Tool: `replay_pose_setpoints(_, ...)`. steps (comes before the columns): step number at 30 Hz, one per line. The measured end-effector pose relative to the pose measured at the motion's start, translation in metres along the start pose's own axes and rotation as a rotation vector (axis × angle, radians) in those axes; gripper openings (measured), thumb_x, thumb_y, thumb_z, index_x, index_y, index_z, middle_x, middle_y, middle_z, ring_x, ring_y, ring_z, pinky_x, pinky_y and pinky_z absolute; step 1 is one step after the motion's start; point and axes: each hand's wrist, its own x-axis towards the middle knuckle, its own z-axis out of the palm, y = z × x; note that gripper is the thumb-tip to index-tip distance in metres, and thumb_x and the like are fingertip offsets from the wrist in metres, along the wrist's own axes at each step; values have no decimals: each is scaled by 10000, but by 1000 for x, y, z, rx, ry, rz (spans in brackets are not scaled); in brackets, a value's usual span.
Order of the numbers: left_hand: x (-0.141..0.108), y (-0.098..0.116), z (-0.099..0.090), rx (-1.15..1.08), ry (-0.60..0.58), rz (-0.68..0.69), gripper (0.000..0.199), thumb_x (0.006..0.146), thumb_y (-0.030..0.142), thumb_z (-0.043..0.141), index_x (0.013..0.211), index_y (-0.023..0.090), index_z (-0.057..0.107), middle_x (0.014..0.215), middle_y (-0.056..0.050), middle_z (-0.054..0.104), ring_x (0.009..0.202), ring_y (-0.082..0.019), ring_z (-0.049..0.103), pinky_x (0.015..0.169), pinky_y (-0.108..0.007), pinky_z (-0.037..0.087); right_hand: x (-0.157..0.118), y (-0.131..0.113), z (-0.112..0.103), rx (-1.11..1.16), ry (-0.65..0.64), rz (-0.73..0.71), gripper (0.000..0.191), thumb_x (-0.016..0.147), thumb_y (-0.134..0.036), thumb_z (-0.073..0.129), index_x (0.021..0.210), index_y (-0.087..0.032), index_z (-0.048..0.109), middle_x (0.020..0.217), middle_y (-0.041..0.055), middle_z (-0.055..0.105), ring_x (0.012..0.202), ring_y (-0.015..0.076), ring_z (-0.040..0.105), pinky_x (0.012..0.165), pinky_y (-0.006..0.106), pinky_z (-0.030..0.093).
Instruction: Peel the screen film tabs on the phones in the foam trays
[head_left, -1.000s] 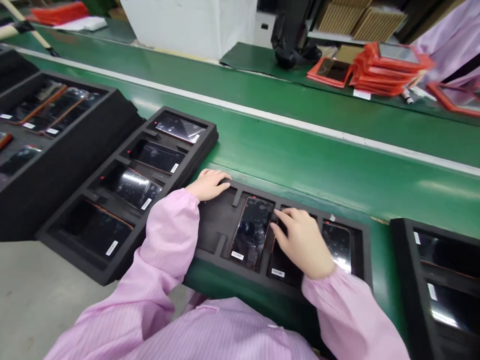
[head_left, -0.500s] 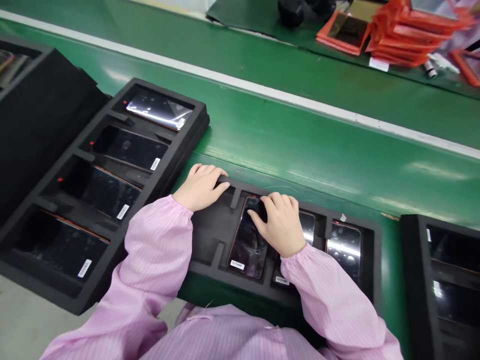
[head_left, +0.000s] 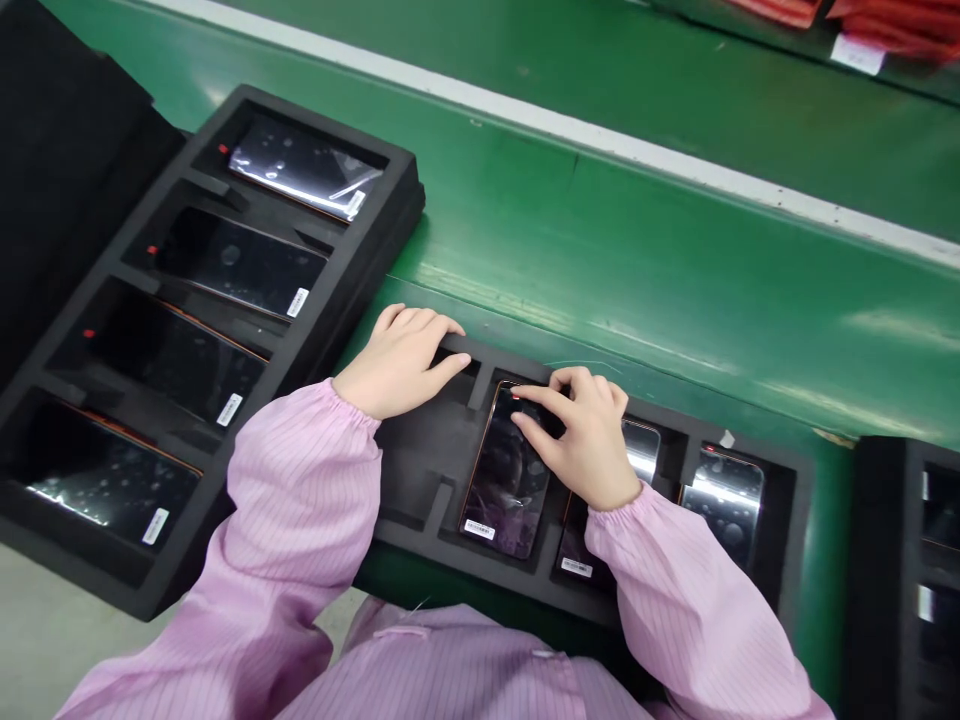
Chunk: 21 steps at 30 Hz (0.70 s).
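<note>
A black foam tray (head_left: 420, 535) lies in front of me, its leftmost compartment bare. My left hand (head_left: 405, 362) rests on the tray's far left edge, fingers spread, holding nothing. In the second compartment lies a dark phone (head_left: 506, 480) with a white label at its near end and a small red tab at its far end. My right hand (head_left: 585, 425) is over the phone's upper right, thumb and index finger apart near the red tab. Further right are another phone (head_left: 641, 450), partly hidden by my right hand and sleeve, and a phone (head_left: 724, 505) in the last compartment.
A larger black tray (head_left: 300, 400) on the left holds several phones with white labels. Another black tray (head_left: 885, 560) with phones stands at the right edge. Beyond runs a green surface with a white strip (head_left: 600, 145). Red sleeves (head_left: 900, 30) are stacked at the top right.
The view has shifted, bringing the trays nearer. My right hand's index finger has stretched out towards the red tab, and its thumb and index finger are further apart. My left hand stays on the tray edge.
</note>
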Motion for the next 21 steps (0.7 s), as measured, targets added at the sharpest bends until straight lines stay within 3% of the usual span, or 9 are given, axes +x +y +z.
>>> replay_pose_setpoints(4, -1, -1, 0, -13, 6, 7, 341, 945, 406, 463, 1172, 174, 566, 1176, -78, 615, 1206, -255, 497, 1150, -475, 215, 0, 2, -4, 47, -7, 6, 89, 868, -319, 676, 934, -297, 731, 947, 34, 558, 867, 201, 517, 871, 412, 316)
replay_pose_setpoints(8, -1, -1, 0, -20, 15, 15, 323, 944, 397, 474, 1162, 177, 566, 1171, -71, 615, 1200, -250, 499, 1149, -466, 218, -3, 12, -13, 143, -51, -104, 57, 865, -225, 660, 814, -242, 681, 1046, 32, 618, 863, 187, 554, 879, 397, 338)
replay_pose_setpoints(11, -2, 0, -1, -20, 13, 16, 316, 943, 399, 478, 1153, 178, 561, 1168, -69, 616, 1193, -246, 504, 1147, -462, 218, -4, 14, -15, 148, -52, -153, 31, 894, -193, 610, 906, -212, 630, 1063, 38, 657, 913, 192, 581, 882, 371, 360)
replay_pose_setpoints(14, -2, 2, -2, -19, 10, 7, 310, 941, 401, 479, 1148, 183, 554, 1169, -68, 616, 1191, -243, 508, 1149, -464, 211, -1, 7, -11, 1, -38, -127, 209, 922, -243, 582, 1124, -198, 608, 1017, 61, 646, 899, 213, 562, 865, 386, 355)
replay_pose_setpoints(17, -2, 4, -2, -21, 15, -1, 305, 938, 402, 480, 1146, 190, 548, 1175, -70, 615, 1193, -244, 508, 1150, -468, 208, 2, -6, -8, -165, -67, -111, 338, 942, -290, 549, 1276, -250, 582, 993, 76, 591, 891, 230, 522, 864, 418, 333)
replay_pose_setpoints(21, -2, 4, -2, -24, 21, -4, 305, 932, 411, 484, 1144, 200, 545, 1177, -71, 612, 1196, -254, 507, 1152, -482, 208, 5, -19, -8, -252, -109, -89, 366, 954, -302, 522, 1317, -323, 563, 1009, 74, 569, 925, 239, 499, 911, 453, 301)
